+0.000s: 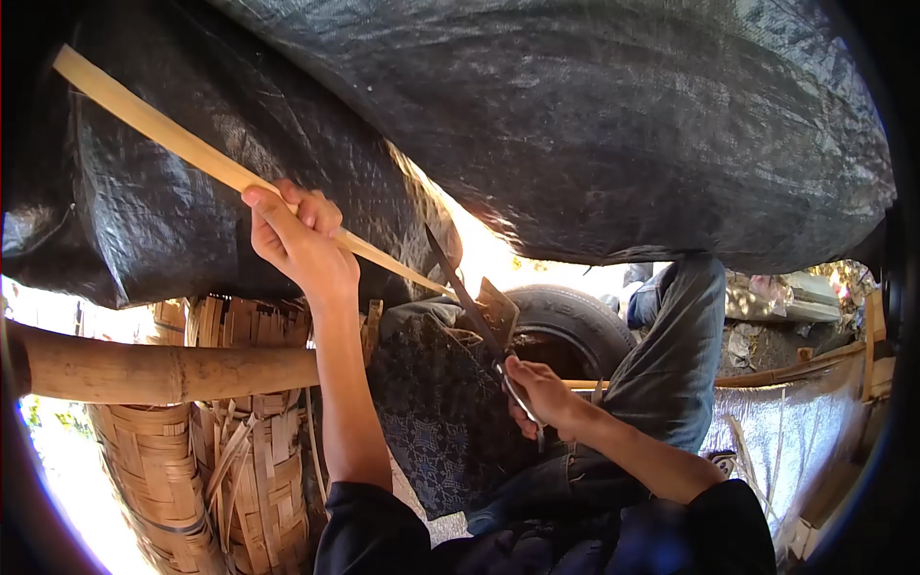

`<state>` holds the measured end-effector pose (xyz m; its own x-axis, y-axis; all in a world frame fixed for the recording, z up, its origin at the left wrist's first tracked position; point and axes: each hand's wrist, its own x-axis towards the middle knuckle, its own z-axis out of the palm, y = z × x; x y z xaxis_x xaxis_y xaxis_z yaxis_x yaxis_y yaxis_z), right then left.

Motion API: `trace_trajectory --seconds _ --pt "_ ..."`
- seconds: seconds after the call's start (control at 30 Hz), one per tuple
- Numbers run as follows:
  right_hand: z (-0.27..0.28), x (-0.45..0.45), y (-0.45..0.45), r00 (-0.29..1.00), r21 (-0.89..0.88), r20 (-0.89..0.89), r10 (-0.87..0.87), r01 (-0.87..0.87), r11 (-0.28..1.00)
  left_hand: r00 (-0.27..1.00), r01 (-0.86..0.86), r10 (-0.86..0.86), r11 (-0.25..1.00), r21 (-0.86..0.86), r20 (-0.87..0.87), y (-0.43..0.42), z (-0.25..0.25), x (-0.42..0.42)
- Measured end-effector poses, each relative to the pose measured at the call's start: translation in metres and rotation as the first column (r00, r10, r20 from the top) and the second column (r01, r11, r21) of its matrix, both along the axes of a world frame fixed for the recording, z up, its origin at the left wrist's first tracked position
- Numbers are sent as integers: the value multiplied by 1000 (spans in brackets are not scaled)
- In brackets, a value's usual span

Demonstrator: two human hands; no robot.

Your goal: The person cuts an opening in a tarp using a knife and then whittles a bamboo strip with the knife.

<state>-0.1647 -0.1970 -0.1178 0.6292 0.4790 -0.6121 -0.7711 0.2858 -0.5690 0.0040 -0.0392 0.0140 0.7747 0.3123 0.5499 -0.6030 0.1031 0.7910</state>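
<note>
The strip (153,120) runs from ten o'clock, through the left hand (305,235), to near the knife (470,300) at centre. The right hand (539,395), around the knife's handle, sits at five. Tarpaulin (613,115) spans twelve to two. Baskets (158,470) stand at eight (the pole (163,374) crosses before them).

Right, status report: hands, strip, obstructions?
Left hand holds pale strip. Right hand holds knife. Strip's lower end beside blade. Nothing visibly blocking either hand.
</note>
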Motion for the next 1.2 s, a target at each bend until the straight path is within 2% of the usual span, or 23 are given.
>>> trace_trajectory --seconds 0.03,0.1,0.23,0.3,0.37,0.4,0.43,0.5,0.53,0.67,0.73,0.77,0.87,0.9,0.97,1.1,1.2 --pt "8 -1 -5 1000 -1 -21 7 -7 1000 1000 -7 7 1000 -1 -21 -1 0 -2" --pt "28 2 -14 972 5 234 8 -9 1000 1000 0 0 1000 -18 4 -3 1 0" --pt "49 2 -14 956 200 273 -107 52 978 999 46 -46 999 -13 26 0 -1 4" --pt "30 0 -2 957 190 271 -104 53 980 999 34 -34 999 -31 18 -3 0 5" --pt "-13 -4 14 986 -64 161 47 -37 997 999 32 -31 998 -49 9 -4 0 3" --pt "-28 -4 17 998 -112 59 6 0 994 1000 -7 8 999 -50 8 -1 -1 4" --pt "-29 0 13 998 -109 70 -9 16 994 999 -46 46 998 -52 7 0 1 5" --pt "-26 -1 4 995 20 -74 -66 68 997 1000 -17 17 999 -28 -5 3 -1 1" --pt "-20 -2 0 996 0 70 -56 56 998 1000 -21 20 999 -33 -15 3 0 -1" --pt "47 3 -17 980 90 199 -24 6 996 1000 -22 21 999 -45 -7 2 1 5" --pt "69 4 -15 963 164 259 -72 29 986 1000 -29 29 999 -42 5 1 0 6" --pt "74 5 -13 963 167 261 -72 28 986 999 -36 36 999 -38 10 0 0 6" --pt "76 4 -2 963 320 238 -130 48 946 999 -34 34 999 -34 9 -5 1 3" --pt "67 3 4 961 324 242 -130 46 945 999 -34 35 999 -31 14 -5 1 2" --pt "49 3 12 972 128 235 0 -31 991 998 -65 66 995 -72 8 -7 0 4" --pt "58 8 0 989 204 141 -43 13 979 997 -72 72 997 -12 -1 2 1 1" --pt "87 6 -7 973 224 216 -84 35 974 997 -83 83 996 -37 9 6 1 2"
